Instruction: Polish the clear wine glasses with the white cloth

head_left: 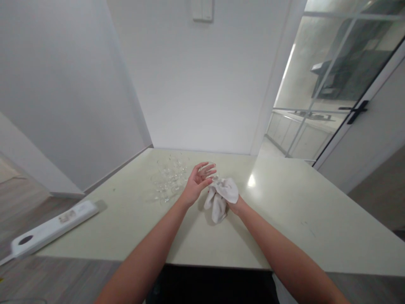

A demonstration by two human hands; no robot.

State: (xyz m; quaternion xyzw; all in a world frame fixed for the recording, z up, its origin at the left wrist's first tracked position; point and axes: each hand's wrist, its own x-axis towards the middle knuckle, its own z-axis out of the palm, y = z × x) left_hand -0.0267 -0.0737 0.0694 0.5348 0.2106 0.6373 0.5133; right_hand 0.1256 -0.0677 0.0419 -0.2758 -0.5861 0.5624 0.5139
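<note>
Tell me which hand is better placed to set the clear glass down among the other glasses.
Left, probably. The left hand holds the small clear glass and lies right beside the cluster of clear glasses on the pale tabletop. The right hand is wrapped in the white cloth, farther from them.

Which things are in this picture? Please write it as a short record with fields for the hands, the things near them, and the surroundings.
left hand: left hand cups a clear glass, fingers curled round it
right hand: right hand mostly covered by a white cloth that it grips, cloth close against the glass
near the hands: cluster of clear glasses to the left, standing on the pale table
surroundings: white device at the table's left edge; white wall behind; glass door at right
</note>
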